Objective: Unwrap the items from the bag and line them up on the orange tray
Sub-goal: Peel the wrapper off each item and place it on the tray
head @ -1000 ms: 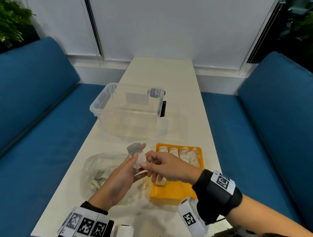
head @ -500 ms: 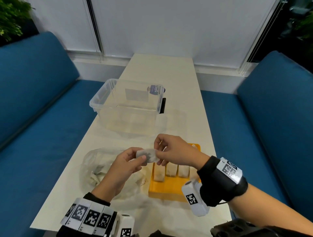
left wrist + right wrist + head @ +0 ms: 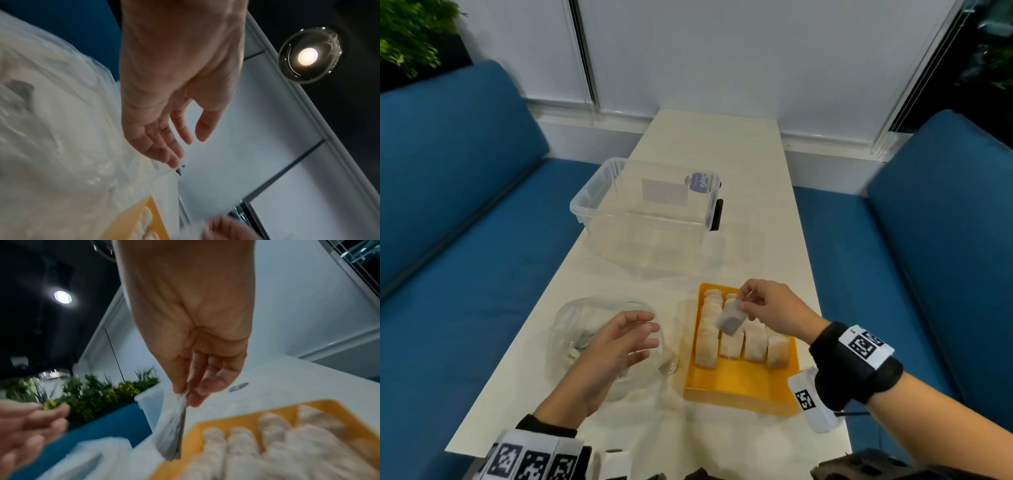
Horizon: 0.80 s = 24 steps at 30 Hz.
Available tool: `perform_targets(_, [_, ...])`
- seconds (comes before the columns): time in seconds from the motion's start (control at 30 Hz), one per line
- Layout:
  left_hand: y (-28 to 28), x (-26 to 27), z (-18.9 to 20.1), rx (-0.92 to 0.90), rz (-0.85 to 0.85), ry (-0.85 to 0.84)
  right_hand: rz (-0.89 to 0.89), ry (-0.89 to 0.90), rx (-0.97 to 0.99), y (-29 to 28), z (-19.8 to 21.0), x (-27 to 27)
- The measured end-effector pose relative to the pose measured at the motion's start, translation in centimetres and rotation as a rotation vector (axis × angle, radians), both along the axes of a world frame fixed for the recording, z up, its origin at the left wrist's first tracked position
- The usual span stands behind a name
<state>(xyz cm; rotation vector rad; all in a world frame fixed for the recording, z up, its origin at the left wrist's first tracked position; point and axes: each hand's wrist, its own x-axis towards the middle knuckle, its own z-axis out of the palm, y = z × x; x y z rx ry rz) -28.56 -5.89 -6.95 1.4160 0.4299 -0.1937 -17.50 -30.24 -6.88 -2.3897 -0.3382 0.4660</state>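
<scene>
My right hand [image 3: 745,304] pinches a small grey-and-white packet [image 3: 730,319] by its top edge, so it hangs just above the orange tray [image 3: 736,385]. In the right wrist view the packet [image 3: 171,428] dangles from my right hand [image 3: 183,393] beside the orange tray [image 3: 224,420]. Several pale items [image 3: 732,344] stand in rows on the tray. My left hand [image 3: 650,334] hovers with relaxed, spread fingers over the clear plastic bag [image 3: 582,325], left of the tray, and holds nothing. The left wrist view shows my left hand [image 3: 188,147] empty above the bag [image 3: 51,129].
A clear plastic bin [image 3: 647,222] stands on the white table [image 3: 743,164] beyond the tray. Blue benches [image 3: 458,212] run along both sides of the table. A crumpled wrapper [image 3: 571,353] lies inside the bag.
Both hands held the packet between the bag and tray. My left hand has let go and drawn back over the bag, while my right hand has carried the packet over the tray.
</scene>
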Motion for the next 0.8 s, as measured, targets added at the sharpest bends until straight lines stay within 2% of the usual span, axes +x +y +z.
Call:
perform_targets(0.13, [2.6,-1.4,-0.7,0.021,0.093,0.004,0.119,0.084,-0.178,-0.4,-1.9,0.2])
perform_targets(0.27, [4.7,-3.2,-2.0,0.055,0.188,0.046,0.196,0.150,-0.231,0.3,-3.5,0.2])
perform_targets(0.4, [5.7,-4.0,-2.6,0.078,0.210,0.090,0.239,0.160,-0.313,1.1,-4.7,0.5])
perform_targets(0.8, [5.0,-3.6,-2.7,0.082,0.192,0.093,0.175,0.096,-0.384,1.3,-5.4,0.7])
